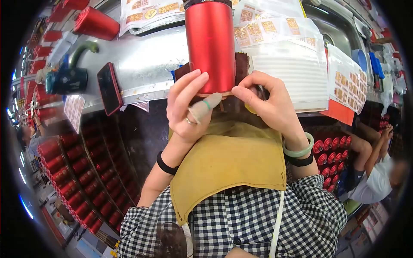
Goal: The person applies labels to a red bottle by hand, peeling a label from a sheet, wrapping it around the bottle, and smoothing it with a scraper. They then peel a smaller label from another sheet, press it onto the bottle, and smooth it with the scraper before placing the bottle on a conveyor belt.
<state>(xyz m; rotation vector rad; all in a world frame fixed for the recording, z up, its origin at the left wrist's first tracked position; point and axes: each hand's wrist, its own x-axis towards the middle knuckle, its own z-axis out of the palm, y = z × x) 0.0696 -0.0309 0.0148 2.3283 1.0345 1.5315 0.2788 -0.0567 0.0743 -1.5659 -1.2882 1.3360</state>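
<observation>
A glossy red metal cylinder lies with its near end toward me on a dark brown support. My left hand is closed on the near end of the cylinder, fingertips on its side and a finger in a pale cot at the rim. My right hand is at the right of that same rim, its thumb and index finger pinched together. Whatever they pinch is too small to make out. A dark loop-like object, partly hidden, shows behind the right fingers.
Sheets of gold stickers lie on the metal bench, with more on a hanging sheet. At left are a red phone, a teal container and another red cylinder. Racked red cylinders stand below. A seated person is at right.
</observation>
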